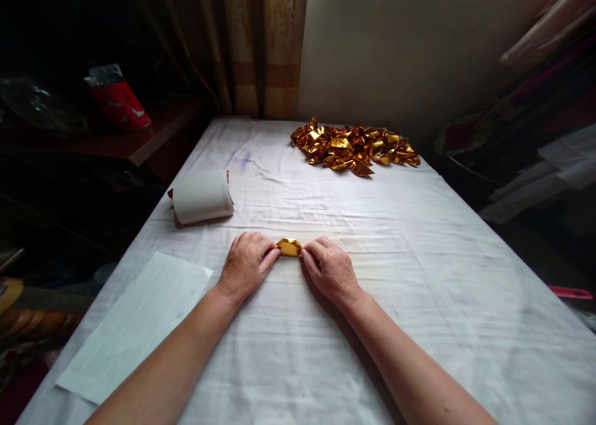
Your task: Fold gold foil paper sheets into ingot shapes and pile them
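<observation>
A small gold piece (pixel 289 248) sits at the middle of the white-covered table (pixel 419 251), stretched between the person's two hands. The left hand (pixel 251 260) pinches its left end between thumb and curled fingers, knuckles up; the right hand (pixel 331 269) grips the other end the same way, mirrored. Both forearms reach in from the near edge and slant inward, wrists low over the cloth. Beside the left forearm, partly hidden by it, lies a pale sheet (pixel 137 325). Beyond the left hand a white roll (pixel 202 196) rests on its side. A gold heap (pixel 354 145) lies at the far end, near the wall (pixel 372 52).
</observation>
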Demonstrator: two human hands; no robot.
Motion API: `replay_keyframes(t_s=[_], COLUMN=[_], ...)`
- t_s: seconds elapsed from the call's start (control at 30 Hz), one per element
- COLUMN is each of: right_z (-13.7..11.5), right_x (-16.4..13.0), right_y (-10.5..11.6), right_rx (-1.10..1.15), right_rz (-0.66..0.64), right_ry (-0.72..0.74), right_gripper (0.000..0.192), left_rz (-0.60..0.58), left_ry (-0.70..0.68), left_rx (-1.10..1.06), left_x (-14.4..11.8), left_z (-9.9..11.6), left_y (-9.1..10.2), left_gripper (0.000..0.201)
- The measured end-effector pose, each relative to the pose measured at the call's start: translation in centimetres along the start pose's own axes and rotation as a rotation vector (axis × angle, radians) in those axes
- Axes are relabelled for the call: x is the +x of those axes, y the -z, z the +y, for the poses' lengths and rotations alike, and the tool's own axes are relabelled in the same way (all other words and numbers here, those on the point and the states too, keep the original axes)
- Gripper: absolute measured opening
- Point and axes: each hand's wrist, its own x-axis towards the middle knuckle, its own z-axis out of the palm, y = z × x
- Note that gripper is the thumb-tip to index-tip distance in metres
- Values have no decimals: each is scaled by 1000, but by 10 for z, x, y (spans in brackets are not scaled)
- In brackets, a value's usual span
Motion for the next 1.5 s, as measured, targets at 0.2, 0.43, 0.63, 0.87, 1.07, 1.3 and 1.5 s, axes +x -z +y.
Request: replay_keyframes(t_s=[0.2, 0.43, 0.63, 0.87, 1.07, 1.3, 1.5], right_z=[-5, -9, -12, -32, -22, -16, -15], right_x=[4, 4, 0, -2, -9, -15, -15], right_y=[-2, -1, -1, -7, 2, 9, 7], right_rx=[-52, -86, -115, -168, -211, -254, -245], right_rz=[-5, -20, 5, -225, -335, -348, -333], right_ry=[-113, -111, -62, 126, 9, -47, -46], right_gripper=[13, 15, 28, 51, 58, 58, 63], left_rz=[16, 14, 6, 21, 13, -42, -311], left_ry=[94, 104, 108, 99, 100, -35, -215], left_rx=[57, 48, 41, 49, 52, 117, 116], left_x=[3, 3, 2, 2, 2, 4, 4], left_z=[6, 5, 3, 4, 6, 8, 12], left_y=[-4, -5, -6, -6, -5, -6, -8], left_gripper=[8, 8, 10, 9, 9, 28, 51])
